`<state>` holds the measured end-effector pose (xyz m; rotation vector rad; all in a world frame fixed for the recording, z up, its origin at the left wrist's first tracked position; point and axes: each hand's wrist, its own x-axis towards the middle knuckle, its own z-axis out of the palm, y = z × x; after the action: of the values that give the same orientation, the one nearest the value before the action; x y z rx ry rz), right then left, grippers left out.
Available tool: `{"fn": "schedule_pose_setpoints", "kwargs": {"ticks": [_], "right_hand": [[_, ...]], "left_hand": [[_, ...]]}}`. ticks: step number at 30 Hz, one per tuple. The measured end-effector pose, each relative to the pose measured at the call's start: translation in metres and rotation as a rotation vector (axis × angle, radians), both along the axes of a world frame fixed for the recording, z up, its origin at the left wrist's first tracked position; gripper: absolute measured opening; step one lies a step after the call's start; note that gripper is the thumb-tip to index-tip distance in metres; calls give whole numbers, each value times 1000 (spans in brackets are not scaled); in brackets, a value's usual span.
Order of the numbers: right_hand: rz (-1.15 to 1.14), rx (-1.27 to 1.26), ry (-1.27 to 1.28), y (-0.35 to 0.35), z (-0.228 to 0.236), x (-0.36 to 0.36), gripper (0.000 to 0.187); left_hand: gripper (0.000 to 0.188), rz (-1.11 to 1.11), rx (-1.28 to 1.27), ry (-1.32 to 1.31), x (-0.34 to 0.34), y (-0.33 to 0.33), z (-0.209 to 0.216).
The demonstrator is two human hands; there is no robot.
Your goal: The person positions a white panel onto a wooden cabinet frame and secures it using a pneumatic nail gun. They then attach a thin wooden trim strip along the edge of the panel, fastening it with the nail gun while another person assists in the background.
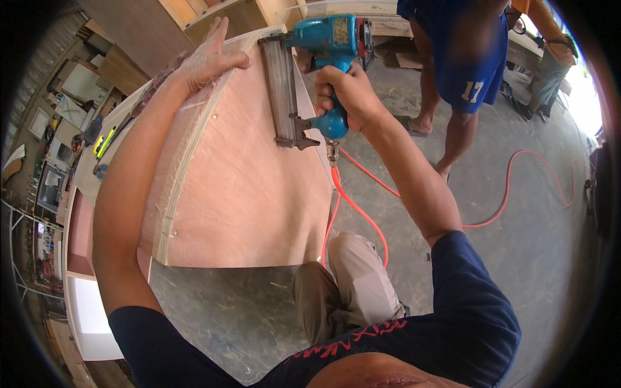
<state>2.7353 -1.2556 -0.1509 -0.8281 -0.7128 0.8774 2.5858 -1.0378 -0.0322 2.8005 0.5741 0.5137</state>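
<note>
Head view showed the right hand (346,94) wrapped tightly around the grip of a teal pneumatic nail gun (320,71) at about 12 o'clock. Its long magazine rested on the curved plywood panel (246,187). The left hand (207,58) lay flat with open fingers on the panel's upper edge at 11 o'clock, holding nothing. An orange air hose (362,213) ran from the gun over the concrete floor (517,258). Another person's legs (453,123) stood at 1 o'clock.

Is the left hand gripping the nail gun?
No, the left hand lies flat on the top edge of the plywood panel, while the right hand holds the blue nail gun.
</note>
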Motion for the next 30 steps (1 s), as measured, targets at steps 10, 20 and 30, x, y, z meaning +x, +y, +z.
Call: {"fn": "schedule_pose_setpoints", "kwargs": {"ticks": [10,20,30], "right_hand": [[-16,-15,42,-17,-16,-15,18],[54,43,100,-21,-12,-34,7],[99,56,92,-20,-7,-35,12]], "left_hand": [[115,51,-152,-12,-15,-12,14],[110,-2,-233,273,-69,-63,26],[102,49,-174,178,-77,-61,11]]}}
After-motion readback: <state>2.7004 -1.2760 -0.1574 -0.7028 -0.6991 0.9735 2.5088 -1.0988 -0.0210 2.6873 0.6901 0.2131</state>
